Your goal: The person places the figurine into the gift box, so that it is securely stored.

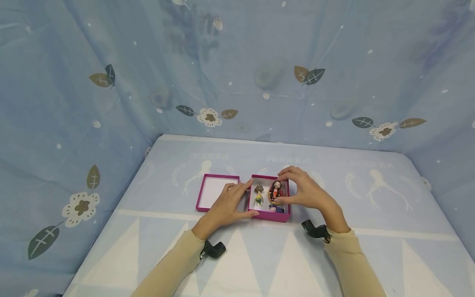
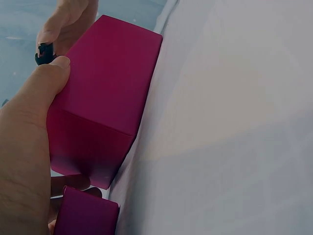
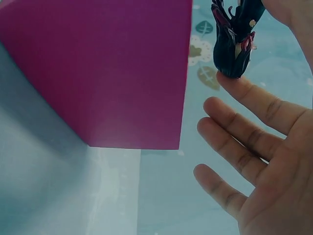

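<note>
Pinching doll (image 1: pixel 275 190), your right hand (image 1: pixel 307 190); gripping box (image 1: pixel 270 215) edge, your left hand (image 1: pixel 228 205); table (image 1: pixel 419 214) extends right beyond box.

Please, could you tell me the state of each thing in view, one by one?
Magenta box: open, resting on the table.
White-lined lid: off, hollow side up, left of the box.
Black-haired figurine: pinched, held over the box.
Yellow-and-green figurine: lying inside the box.
Blue item: inside the box, details unclear.
Left hand: gripping the box.
Right hand: pinching the black-haired figurine.
</note>
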